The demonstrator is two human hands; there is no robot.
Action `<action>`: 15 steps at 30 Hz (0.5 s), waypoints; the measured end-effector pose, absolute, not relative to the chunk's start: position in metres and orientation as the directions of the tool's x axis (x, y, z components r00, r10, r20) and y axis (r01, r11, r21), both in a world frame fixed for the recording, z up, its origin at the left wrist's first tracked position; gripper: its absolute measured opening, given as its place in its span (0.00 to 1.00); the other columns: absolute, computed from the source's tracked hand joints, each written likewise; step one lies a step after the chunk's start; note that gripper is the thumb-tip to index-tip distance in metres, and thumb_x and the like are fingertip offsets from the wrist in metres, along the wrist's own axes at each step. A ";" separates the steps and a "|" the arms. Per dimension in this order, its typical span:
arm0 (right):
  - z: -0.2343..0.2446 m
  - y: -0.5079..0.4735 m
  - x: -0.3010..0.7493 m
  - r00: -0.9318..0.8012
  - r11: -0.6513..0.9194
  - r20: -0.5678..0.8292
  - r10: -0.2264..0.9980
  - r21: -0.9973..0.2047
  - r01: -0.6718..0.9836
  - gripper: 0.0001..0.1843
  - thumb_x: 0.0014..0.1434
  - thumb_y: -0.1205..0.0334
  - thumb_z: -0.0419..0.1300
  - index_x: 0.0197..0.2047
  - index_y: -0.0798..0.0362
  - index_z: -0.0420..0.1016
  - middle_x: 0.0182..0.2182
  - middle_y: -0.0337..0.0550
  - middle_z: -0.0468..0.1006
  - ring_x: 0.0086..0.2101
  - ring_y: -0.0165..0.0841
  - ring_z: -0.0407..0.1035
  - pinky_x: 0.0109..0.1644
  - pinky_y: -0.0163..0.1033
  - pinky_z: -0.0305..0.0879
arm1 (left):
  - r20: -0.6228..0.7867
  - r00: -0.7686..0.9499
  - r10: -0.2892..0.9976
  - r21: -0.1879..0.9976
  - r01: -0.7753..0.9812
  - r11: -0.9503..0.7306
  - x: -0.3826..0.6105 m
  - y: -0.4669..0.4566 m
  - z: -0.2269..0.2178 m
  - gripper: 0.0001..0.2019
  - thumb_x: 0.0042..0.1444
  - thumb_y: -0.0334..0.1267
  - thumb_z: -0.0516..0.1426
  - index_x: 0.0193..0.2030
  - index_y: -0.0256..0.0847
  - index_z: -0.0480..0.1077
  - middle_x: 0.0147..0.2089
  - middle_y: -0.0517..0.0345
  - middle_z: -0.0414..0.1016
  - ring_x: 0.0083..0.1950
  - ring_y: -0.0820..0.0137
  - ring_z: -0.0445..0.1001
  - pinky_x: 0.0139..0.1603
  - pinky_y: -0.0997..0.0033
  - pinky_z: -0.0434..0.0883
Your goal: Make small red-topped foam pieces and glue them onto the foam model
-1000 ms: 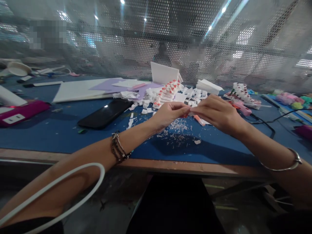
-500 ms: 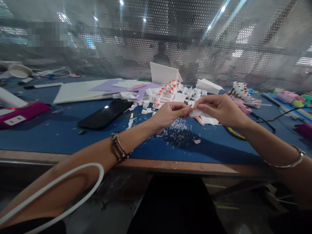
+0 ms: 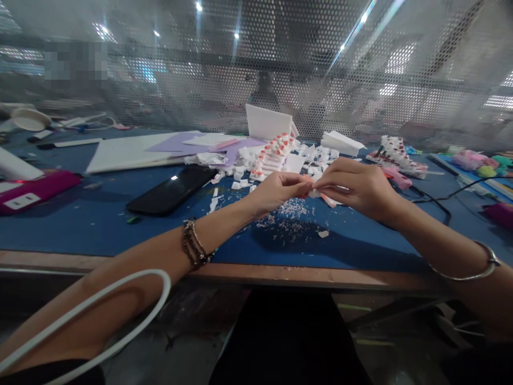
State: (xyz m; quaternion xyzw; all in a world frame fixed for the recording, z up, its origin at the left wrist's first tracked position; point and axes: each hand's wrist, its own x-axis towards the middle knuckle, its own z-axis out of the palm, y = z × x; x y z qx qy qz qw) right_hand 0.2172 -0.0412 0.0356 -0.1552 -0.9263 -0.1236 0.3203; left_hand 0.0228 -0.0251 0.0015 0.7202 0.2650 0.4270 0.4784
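Observation:
Over the table's middle, my left hand (image 3: 278, 191) is closed, thumb and fingers pinching a small white piece (image 3: 314, 192), thin and soft-looking like paper or foam sheet. My right hand (image 3: 358, 186) pinches the same piece from the other side, and the fingertips of both hands nearly meet. Most of the piece is hidden by the fingers. A bit of orange-red shows at the left fingertips; what it belongs to is unclear. Just behind stands a white stepped cluster with orange-red tips (image 3: 273, 155), among white scraps (image 3: 240, 166). Fine white shavings (image 3: 292, 219) lie under the hands.
A black phone (image 3: 172, 191) lies left of my hands, before white and lilac sheets (image 3: 160, 143). At far left is a magenta power strip (image 3: 44, 190). A pink glue gun (image 3: 397, 177) with a black cord lies right, near a second white-and-red cluster (image 3: 395, 152). Perforated metal stands behind.
My right hand has turned slightly, its fingers now bunched closer to the left fingertips. Less of the white piece shows under the right fingers. The left hand has barely moved.

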 end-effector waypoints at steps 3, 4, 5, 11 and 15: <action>0.034 -0.039 0.217 -0.738 0.919 0.639 0.218 0.120 0.376 0.07 0.58 0.65 0.53 0.35 0.54 0.72 0.31 0.43 0.73 0.34 0.28 0.66 0.36 0.34 0.63 | 0.374 0.487 0.790 0.898 0.024 -0.440 0.023 -0.024 0.001 0.10 0.47 0.44 0.59 0.25 0.39 0.73 0.24 0.60 0.71 0.25 0.78 0.65 0.28 0.77 0.64; 0.034 -0.038 0.216 -0.732 0.917 0.640 0.234 0.105 0.384 0.07 0.58 0.64 0.53 0.35 0.54 0.72 0.31 0.43 0.74 0.33 0.28 0.66 0.37 0.34 0.63 | 0.381 0.483 0.788 0.888 0.045 -0.457 0.022 -0.024 0.000 0.10 0.48 0.44 0.59 0.25 0.39 0.73 0.23 0.60 0.71 0.25 0.78 0.65 0.28 0.77 0.64; 0.034 -0.037 0.216 -0.726 0.915 0.638 0.256 0.084 0.395 0.06 0.57 0.64 0.54 0.34 0.54 0.72 0.30 0.42 0.74 0.33 0.28 0.66 0.37 0.34 0.62 | 0.391 0.481 0.784 0.877 0.065 -0.477 0.022 -0.023 0.000 0.10 0.48 0.44 0.59 0.25 0.39 0.73 0.23 0.59 0.71 0.25 0.78 0.65 0.28 0.76 0.64; 0.032 -0.035 0.213 -0.609 0.874 0.651 0.454 -0.195 0.444 0.08 0.53 0.59 0.58 0.30 0.55 0.72 0.25 0.38 0.73 0.26 0.24 0.64 0.30 0.31 0.57 | 0.484 0.467 0.740 0.806 0.092 -0.585 0.021 -0.024 -0.001 0.09 0.49 0.42 0.59 0.31 0.39 0.74 0.29 0.57 0.76 0.30 0.76 0.69 0.32 0.75 0.66; 0.027 -0.035 0.209 -0.491 0.808 0.641 0.590 -0.460 0.369 0.10 0.50 0.58 0.61 0.29 0.58 0.71 0.24 0.38 0.71 0.25 0.23 0.62 0.27 0.30 0.56 | 0.564 0.396 0.724 0.767 0.073 -0.638 0.023 -0.032 0.003 0.09 0.49 0.42 0.59 0.31 0.37 0.74 0.30 0.56 0.76 0.31 0.76 0.71 0.33 0.76 0.67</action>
